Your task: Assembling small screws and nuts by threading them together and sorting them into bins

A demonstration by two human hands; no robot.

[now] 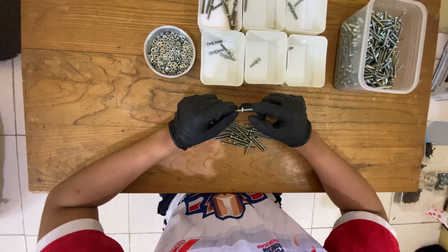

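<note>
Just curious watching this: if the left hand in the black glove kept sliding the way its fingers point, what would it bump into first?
The left hand points right, toward the right hand. It would probably meet those gloved fingers first, since both already pinch the same small bolt above the pile of bolts.

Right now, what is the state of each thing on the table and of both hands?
Left hand: gloved, pinching one end of a bolt.
Right hand: gloved, pinching the other end.
Bolt: held level between both hands, above the pile.
Bolt pile: loose on the table.
Bowl: full of nuts.
Tub: open, part full of bolts.
Trays: open, a few bolts inside.
</note>
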